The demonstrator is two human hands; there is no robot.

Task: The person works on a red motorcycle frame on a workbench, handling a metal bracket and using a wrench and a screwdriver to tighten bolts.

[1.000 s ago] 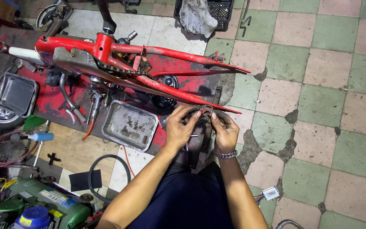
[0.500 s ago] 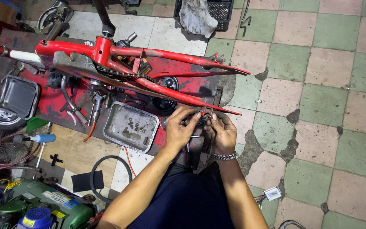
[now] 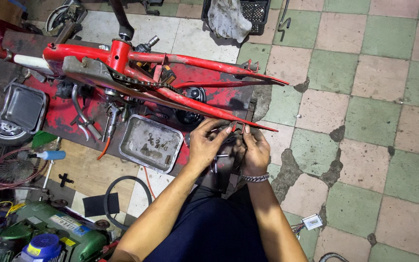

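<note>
The floor (image 3: 364, 97) of worn green and pink tiles is spreading under everything, cracked just right of the frame's tips. The red bike frame (image 3: 180, 77) is lying on its side across the upper middle, its chain (image 3: 141, 81) running along one stay and its thin rear ends pointing right. Under the frame a dark mat (image 3: 49, 121), smeared red, is carrying tools. Well below and left of the frame a green compressor (image 3: 40, 233) is sitting at the edge of view. Above the frame a black crate (image 3: 258, 9) is holding a grey rag (image 3: 226, 19). Left of the frame's lower tube an empty steel tray (image 3: 23, 106) is lying, and just below the frame a second tray (image 3: 146, 145) is holding a few small bolts. Below that tray a black rubber ring (image 3: 122, 194) is resting on the floor. Far right and below the frame a small grey box (image 3: 312, 222) with wires is lying.

The left hand (image 3: 207, 145) and right hand (image 3: 254, 150), the latter wearing a metal bracelet (image 3: 254, 178), are meeting at the frame's lower rear tip (image 3: 241, 127). Both sets of fingers are curling in and pinching the tip and a small dark part there; what that part is cannot be told.
</note>
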